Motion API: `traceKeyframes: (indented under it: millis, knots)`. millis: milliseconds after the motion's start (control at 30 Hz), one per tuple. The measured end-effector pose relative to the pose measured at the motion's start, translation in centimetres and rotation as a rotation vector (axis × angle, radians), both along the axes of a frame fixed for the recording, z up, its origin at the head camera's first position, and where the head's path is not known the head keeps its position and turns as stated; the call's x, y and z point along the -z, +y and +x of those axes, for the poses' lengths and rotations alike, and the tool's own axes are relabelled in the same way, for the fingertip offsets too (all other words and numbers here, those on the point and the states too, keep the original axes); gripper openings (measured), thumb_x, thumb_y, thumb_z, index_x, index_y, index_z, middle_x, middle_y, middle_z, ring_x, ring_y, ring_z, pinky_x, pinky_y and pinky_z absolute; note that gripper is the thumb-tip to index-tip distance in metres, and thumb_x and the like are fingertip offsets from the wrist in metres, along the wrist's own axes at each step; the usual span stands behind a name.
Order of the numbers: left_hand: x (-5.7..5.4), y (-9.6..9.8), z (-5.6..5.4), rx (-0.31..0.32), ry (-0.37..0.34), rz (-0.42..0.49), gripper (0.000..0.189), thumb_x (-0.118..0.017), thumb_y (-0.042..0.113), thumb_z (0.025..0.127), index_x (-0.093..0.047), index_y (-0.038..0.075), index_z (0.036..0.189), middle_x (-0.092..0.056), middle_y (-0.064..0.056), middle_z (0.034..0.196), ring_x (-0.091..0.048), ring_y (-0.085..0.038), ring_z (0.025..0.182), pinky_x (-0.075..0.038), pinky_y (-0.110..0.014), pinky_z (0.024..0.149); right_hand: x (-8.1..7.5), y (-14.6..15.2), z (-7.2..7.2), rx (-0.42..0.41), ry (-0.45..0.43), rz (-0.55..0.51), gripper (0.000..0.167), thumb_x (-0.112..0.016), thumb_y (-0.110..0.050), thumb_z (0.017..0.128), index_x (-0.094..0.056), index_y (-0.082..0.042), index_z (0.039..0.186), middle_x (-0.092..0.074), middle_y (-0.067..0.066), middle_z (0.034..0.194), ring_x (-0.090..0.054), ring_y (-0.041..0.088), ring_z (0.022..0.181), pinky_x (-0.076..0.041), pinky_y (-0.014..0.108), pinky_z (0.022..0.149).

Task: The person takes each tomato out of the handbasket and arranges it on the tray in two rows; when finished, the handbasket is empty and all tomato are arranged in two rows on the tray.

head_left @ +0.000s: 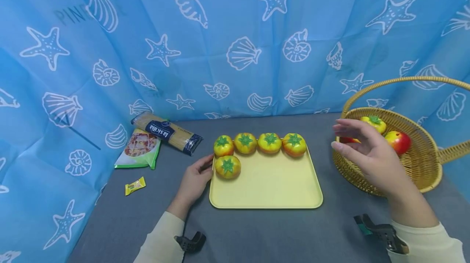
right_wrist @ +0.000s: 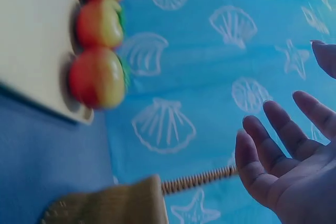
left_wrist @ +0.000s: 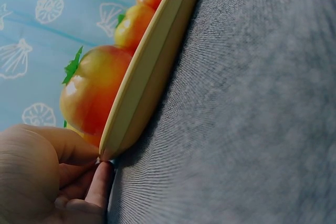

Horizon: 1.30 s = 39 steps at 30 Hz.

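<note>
Shell-print curtain (head_left: 220, 22), blue and white: beyond both hands; faint capitals, "PIN" legible, upper left.

Grey tablecloth (head_left: 257, 234): beneath both hands.

Wicker basket (head_left: 422, 161), arched handle: under and to the right of the right hand; contents include a calyx-topped fruit (head_left: 373, 123) and a red-and-yellow fruit (head_left: 398, 142), both beyond the hand in the head view.

Pale yellow tray (head_left: 279, 185), rimmed: immediately right of the left hand, well left of the right hand. Outer wall seen only in the left wrist view.

Right hand (head_left: 374, 159): raised above the basket's near-left side, fingers parted; its bare palm shows in the right wrist view alone.

Left hand (head_left: 196, 183): pinches the tray rim; thumb and finger meet there in the left wrist view, a grip the head view leaves unclear.

Pasta packet (head_left: 167, 133), navy band: beyond and left of the left hand; white brand lettering begins "la", remainder uncertain.

Green-and-white food packet (head_left: 141, 149): partly under the pasta.

Five tomato-like fruits (head_left: 269, 143), yellow-red, green calyxes: on the tray, right of the left hand; four along the far edge, one nearer.

Yellow sachet (head_left: 135, 186): left of the left hand; print too small to read.
</note>
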<state>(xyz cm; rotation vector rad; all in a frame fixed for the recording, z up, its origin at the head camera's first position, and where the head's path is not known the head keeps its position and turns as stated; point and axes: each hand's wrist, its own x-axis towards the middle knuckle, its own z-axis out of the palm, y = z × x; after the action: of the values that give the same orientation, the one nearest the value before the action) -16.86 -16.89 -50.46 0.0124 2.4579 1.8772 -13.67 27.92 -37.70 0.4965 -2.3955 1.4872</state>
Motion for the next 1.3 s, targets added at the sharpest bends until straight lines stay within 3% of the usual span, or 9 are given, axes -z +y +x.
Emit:
traceKeyframes:
  millis: [300,667,1067,1300]
  knots:
    - [-0.1,0.0,0.0,-0.018,-0.028,-0.037,0.052,-0.066,0.005,0.104,-0.060,0.007,0.155,-0.064,-0.013,0.149,-0.062,-0.029,0.135,-0.053,-0.043,0.112,0.4,4.0,-0.5,0.095,0.026,-0.078,0.050,-0.061,0.006,0.106,-0.057,-0.009,0.153,-0.065,-0.001,0.136,-0.059,0.010,0.125,-0.049,0.011,0.094]
    - [-0.3,0.0,0.1,-0.018,-0.038,-0.034,0.052,-0.066,0.006,0.104,-0.060,0.007,0.156,-0.064,-0.013,0.149,-0.062,-0.028,0.135,-0.052,-0.044,0.113,1.7,6.4,-1.4,-0.046,-0.024,-0.505,0.039,-0.046,-0.002,0.115,-0.054,-0.001,0.153,-0.058,0.013,0.140,-0.059,0.019,0.127,-0.056,0.016,0.093]
    - [-0.2,0.0,0.0,-0.015,-0.032,-0.039,0.052,-0.066,0.005,0.104,-0.060,0.007,0.155,-0.063,-0.013,0.150,-0.062,-0.027,0.136,-0.052,-0.042,0.112,3.9,8.7,-3.0,-0.053,-0.102,-0.611,0.036,-0.041,-0.014,0.119,-0.053,-0.007,0.152,-0.057,0.007,0.142,-0.057,0.016,0.126,-0.057,0.017,0.093]
    - [-0.2,0.0,0.0,-0.016,-0.016,-0.047,0.051,-0.065,0.004,0.104,-0.060,0.005,0.155,-0.064,-0.015,0.149,-0.061,-0.030,0.136,-0.051,-0.044,0.113,5.0,9.9,-3.7,-0.035,-0.215,-0.571,0.031,-0.039,-0.023,0.120,-0.052,-0.019,0.147,-0.051,-0.002,0.141,-0.052,0.010,0.123,-0.054,0.013,0.089]
